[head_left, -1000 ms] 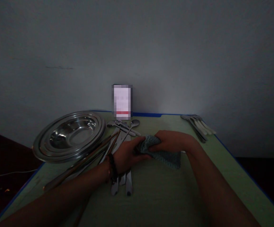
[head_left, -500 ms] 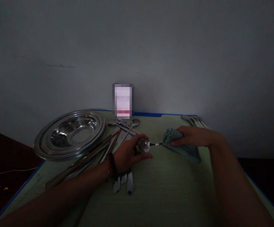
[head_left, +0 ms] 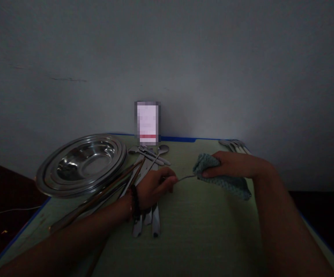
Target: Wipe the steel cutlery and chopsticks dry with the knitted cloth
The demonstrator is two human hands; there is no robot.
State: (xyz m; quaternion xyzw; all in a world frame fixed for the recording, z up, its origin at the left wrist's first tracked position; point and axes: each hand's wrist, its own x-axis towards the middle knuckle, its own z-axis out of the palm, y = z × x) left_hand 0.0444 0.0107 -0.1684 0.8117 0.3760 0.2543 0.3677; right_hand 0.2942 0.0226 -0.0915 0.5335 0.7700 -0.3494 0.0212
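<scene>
The left hand [head_left: 158,184] is pinching one end of a thin metal utensil [head_left: 187,177] over the table [head_left: 198,238], while the right hand [head_left: 232,163] is gripping a blue-green cloth [head_left: 227,184] bunched about the other end. Wiping is apparently going on with this piece, not yet finished. A loose cutlery pile [head_left: 156,223] is lying by the left wrist; more pieces [head_left: 227,144] are resting far right, the dim light hiding which, if any, are already wiped

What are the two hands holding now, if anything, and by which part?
A thin metal utensil: the left hand grips one end, the right hand holds the other through a cloth. Both ends are hidden.
</scene>
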